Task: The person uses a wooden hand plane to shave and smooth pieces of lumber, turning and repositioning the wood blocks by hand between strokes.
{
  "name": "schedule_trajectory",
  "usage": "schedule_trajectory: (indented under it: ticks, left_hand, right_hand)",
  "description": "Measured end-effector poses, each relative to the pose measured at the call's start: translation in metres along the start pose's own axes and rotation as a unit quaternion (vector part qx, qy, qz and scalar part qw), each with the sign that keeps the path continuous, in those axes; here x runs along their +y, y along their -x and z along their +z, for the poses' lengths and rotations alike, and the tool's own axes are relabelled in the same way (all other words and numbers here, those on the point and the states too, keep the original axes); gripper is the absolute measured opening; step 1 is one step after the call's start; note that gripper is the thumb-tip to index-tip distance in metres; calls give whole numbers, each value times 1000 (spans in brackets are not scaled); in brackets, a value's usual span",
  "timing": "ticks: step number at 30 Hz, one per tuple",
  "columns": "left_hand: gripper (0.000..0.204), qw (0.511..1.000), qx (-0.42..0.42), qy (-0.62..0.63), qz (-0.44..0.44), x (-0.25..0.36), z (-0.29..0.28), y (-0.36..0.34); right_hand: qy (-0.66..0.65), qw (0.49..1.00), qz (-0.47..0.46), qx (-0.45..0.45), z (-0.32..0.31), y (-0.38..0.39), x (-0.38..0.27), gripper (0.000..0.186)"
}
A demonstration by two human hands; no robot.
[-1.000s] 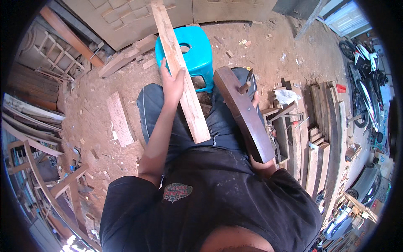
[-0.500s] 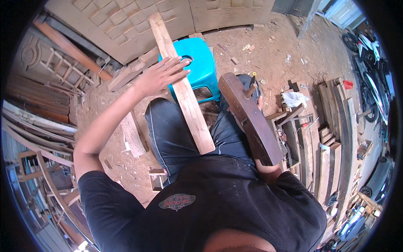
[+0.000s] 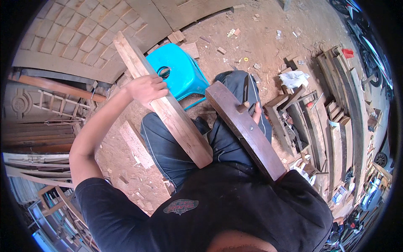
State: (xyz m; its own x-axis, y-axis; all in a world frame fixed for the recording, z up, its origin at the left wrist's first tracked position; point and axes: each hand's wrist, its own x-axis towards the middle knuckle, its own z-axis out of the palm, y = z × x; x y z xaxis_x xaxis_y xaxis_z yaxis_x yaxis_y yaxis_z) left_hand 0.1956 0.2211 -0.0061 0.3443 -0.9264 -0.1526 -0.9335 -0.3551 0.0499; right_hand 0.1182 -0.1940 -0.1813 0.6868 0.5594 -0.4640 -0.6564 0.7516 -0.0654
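Left hand (image 3: 147, 90) grips the board (image 3: 181, 128), edge clear of the plane (image 3: 247, 132).

My pale beam (image 3: 178, 124) is bare, matt wood (its grain shows); my dark plane (image 3: 244, 131) is smooth wood with a slight sheen. The turquoise stool (image 3: 181, 69) looks glossy plastic, my shirt (image 3: 235, 206) matt cloth.

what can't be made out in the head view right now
Head view:
Right hand: mostly hidden behind the dark wooden plane; only fingers show.
Left hand: palm hidden, its back facing the camera.
Blue stool: partly hidden by the pale beam.
Motorcycle: cut off by the dark fisheye rim.
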Motion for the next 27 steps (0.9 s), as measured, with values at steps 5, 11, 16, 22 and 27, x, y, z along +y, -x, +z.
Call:
schedule_trajectory:
  ticks: [5,11,16,22,27]
  left_hand:
    - [57,1000,-10,13,3,-8,-2,-3]
    - [61,999,-11,25,-37,-8,-2,-2]
    - [64,998,-2,33,-51,-7,1,-2]
    - [66,992,3,93,-80,-8,2,-3]
    - [66,986,47,75,-139,10,9,3]
  right_hand:
    - [-206,978,-7,-22,-5,4,-8,97]
    - [-117,988,-71,-73,-20,-10,-33,101]
    - [-128,978,-73,-149,-24,-3,-30,100]
    - [-98,978,-88,-161,-27,1,-37,98]
    - [-95,980,-131,-115,-24,-11,-48,102]
